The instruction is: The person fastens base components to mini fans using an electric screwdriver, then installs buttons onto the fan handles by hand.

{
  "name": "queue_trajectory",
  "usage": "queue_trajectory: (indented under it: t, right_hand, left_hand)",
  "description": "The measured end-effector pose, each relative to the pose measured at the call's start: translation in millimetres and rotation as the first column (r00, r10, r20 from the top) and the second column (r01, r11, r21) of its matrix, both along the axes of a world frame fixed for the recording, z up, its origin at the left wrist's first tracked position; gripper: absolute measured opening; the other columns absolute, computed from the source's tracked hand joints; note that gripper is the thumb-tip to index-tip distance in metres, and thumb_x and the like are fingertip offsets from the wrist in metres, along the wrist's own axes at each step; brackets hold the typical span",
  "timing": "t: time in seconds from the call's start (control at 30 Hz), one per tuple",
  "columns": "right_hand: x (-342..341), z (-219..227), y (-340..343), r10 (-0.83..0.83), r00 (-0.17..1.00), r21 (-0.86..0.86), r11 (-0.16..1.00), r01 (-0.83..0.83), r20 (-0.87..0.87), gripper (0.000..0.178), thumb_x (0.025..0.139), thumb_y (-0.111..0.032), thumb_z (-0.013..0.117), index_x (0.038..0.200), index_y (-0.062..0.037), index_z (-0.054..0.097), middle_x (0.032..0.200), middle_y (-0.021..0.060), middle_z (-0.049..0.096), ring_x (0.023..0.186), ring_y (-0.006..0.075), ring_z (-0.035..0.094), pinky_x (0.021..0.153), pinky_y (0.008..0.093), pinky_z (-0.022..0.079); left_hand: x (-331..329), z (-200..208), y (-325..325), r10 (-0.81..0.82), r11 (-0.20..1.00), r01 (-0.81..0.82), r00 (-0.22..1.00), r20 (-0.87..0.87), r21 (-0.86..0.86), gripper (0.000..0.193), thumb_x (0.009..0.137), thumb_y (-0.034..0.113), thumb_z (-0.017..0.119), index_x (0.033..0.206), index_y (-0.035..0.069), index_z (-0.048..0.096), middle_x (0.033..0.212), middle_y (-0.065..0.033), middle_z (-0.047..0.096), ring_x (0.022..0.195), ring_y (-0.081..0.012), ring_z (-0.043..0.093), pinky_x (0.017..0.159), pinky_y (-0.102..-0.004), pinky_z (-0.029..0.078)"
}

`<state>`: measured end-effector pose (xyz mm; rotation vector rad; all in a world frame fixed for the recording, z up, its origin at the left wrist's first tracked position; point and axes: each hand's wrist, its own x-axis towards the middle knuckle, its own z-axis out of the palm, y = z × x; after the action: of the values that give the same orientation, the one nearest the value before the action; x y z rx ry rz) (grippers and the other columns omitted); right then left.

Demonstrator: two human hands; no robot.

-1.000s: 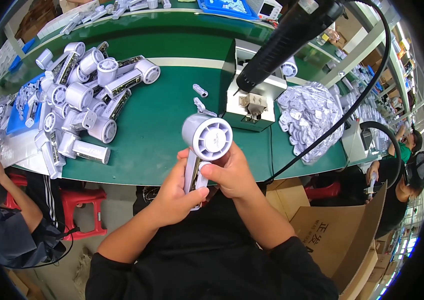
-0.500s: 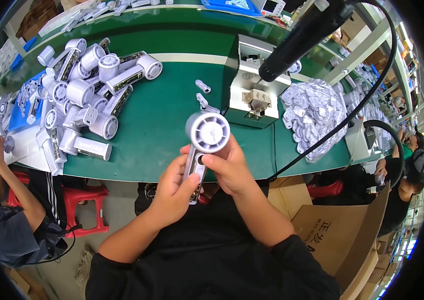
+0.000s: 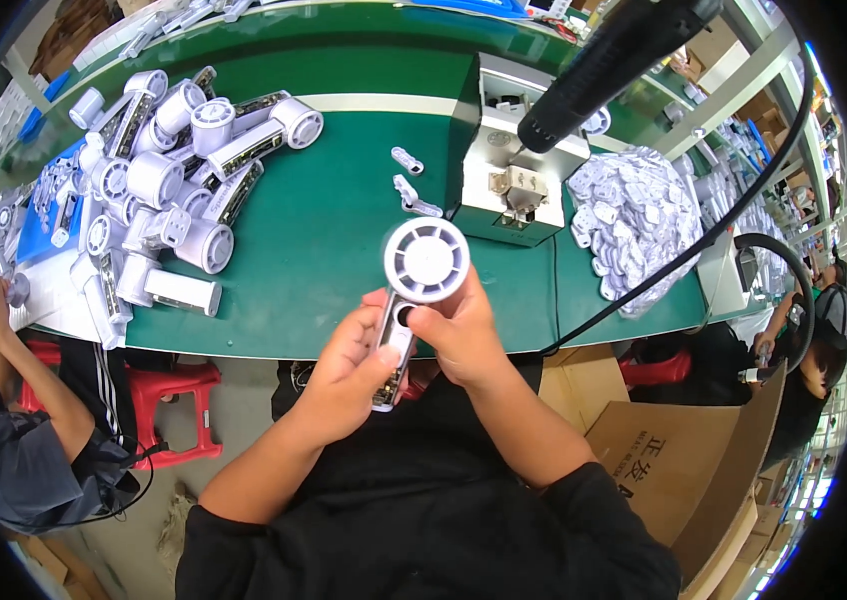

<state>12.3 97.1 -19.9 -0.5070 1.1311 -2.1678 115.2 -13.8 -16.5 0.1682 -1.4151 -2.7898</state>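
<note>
Here we pinch one white fan unit [image 3: 422, 275] between left hand [image 3: 349, 372] and right hand [image 3: 459, 335]; beyond our left hand a pile of units [image 3: 164, 190] waits on the surface [image 3: 324, 240].

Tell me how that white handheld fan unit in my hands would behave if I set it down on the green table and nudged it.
The fan unit looks like stiff moulded plastic, probably light for its size. Its round head is wider than the slim handle, so standing up it would likely tip. Lying flat it would probably slide rather than roll, like the similar units piled nearby.
</note>
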Motion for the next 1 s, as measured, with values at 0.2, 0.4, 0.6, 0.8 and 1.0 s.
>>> queue_trajectory:
  t: [0.2,0.4,0.6,0.8,1.0]
  right_hand:
    - [5,13,5,0.104,0.995,-0.004,0.995,-0.104,-0.010,0.082,0.074,0.000,0.064,0.138,-0.0042,0.013,0.120,0.0176,0.048,0.107,0.0253,0.055,0.088,0.0388,0.047]
    - [13,5,9,0.036,0.998,-0.012,0.999,-0.036,-0.043,0.084,0.073,0.000,0.064,0.139,-0.0045,0.013,0.121,0.0165,0.047,0.107,0.0243,0.055,0.087,0.0380,0.048]
    - [5,-2,7,0.132,0.990,-0.036,0.990,-0.134,-0.044,0.081,0.073,-0.004,0.067,0.136,-0.0042,0.017,0.121,0.0154,0.047,0.106,0.0256,0.056,0.084,0.0376,0.049]
    - [15,18,-17,0.004,1.000,0.072,0.997,-0.003,-0.010,0.054,0.073,-0.008,0.068,0.116,0.0036,0.038,0.096,0.0216,0.061,0.090,0.0287,0.063,0.078,0.0382,0.052]
    - [20,35,-67,0.137,0.988,-0.003,0.990,-0.138,-0.069,0.088,0.068,-0.012,0.079,0.135,-0.0019,0.022,0.115,0.0168,0.052,0.103,0.0291,0.057,0.087,0.0411,0.048]
  left_hand:
    - [6,7,4,-0.012,1.000,0.012,1.000,-0.018,-0.017,0.045,0.084,0.015,0.058,0.122,0.004,0.037,0.089,-0.0077,0.053,0.066,-0.0130,0.054,0.055,-0.0255,0.047]
    - [8,4,8,-0.021,0.995,0.023,1.000,0.015,-0.096,0.045,0.084,0.014,0.058,0.123,0.003,0.037,0.092,-0.0066,0.052,0.068,-0.0121,0.054,0.056,-0.0253,0.046]
    - [12,1,4,-0.033,0.986,0.029,0.999,-0.019,-0.167,0.049,0.086,0.017,0.056,0.127,0.003,0.033,0.101,-0.0063,0.050,0.076,-0.0116,0.053,0.064,-0.0257,0.046]
    - [19,-3,-8,-0.017,0.960,0.000,0.998,-0.060,-0.281,0.055,0.091,0.017,0.049,0.137,0.004,0.023,0.126,-0.0083,0.038,0.107,-0.0130,0.043,0.086,-0.0304,0.041]
    - [31,3,-48,0.167,0.926,-0.234,0.958,-0.234,-0.296,0.055,0.089,0.017,0.051,0.134,-0.001,0.027,0.122,-0.0087,0.044,0.102,-0.0139,0.048,0.081,-0.0306,0.043]
